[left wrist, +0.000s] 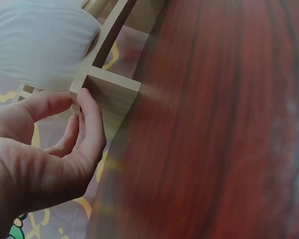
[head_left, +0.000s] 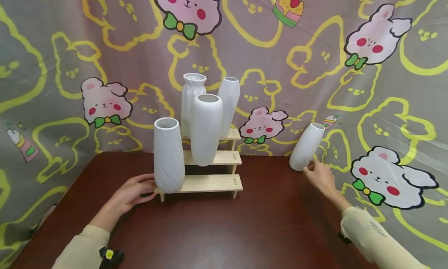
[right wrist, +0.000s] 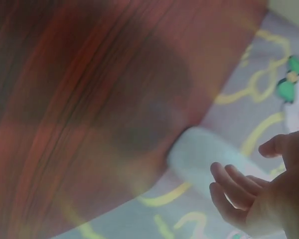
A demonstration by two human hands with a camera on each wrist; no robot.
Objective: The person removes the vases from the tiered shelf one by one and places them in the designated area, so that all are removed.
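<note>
A three-step wooden stand (head_left: 210,183) is on the table. My left hand (head_left: 134,192) pinches the left end of its lowest step, and in the left wrist view thumb and fingers (left wrist: 92,117) meet at that wooden corner. On this step is a white textured vase (head_left: 168,156), just beside the hand. A smooth white vase (head_left: 206,132) occupies the middle step. The top step bears a ruffled-rim vase (head_left: 189,105) and a faceted vase (head_left: 229,101). At the back right, my right hand (head_left: 320,176) is beside another white vase (head_left: 306,148), its fingers loosely bent and thumb apart.
The dark red-brown table (head_left: 224,230) extends in front of the stand. Behind it and at both sides hangs a grey curtain (head_left: 273,66) printed with cartoon rabbits. The right vase is close to the table's back edge and the curtain.
</note>
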